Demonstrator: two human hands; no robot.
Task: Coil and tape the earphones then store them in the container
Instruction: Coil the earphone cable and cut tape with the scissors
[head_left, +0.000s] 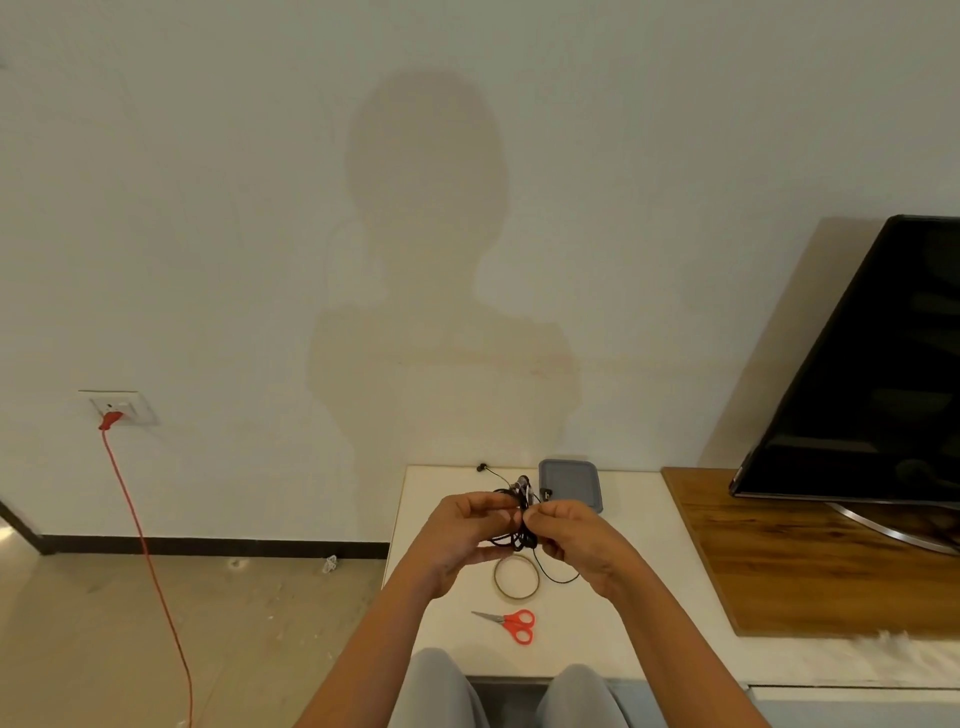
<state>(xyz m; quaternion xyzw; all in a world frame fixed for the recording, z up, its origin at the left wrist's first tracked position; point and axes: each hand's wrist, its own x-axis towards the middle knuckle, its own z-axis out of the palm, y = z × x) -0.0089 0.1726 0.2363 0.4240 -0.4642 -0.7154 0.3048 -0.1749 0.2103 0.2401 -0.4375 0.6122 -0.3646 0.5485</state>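
head view: the left hand (467, 527) and right hand (579, 540) each pinch the black earphones (519, 519) in a closed grip, the half-made coil raised above the desk (597, 623); one earbud (482, 466) strays at eleven o'clock and a cord tail (558, 578) droops at five o'clock, so the loops may spring apart if either pinch slackens. freeing a hand for the tape roll (517, 577) at six o'clock, scissors (511, 623) beyond it, looks the riskiest moment; the grey container (570, 483) waits at one o'clock.

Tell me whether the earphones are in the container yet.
Out: left hand and right hand hold the black earphones bundled, short of the grey container.
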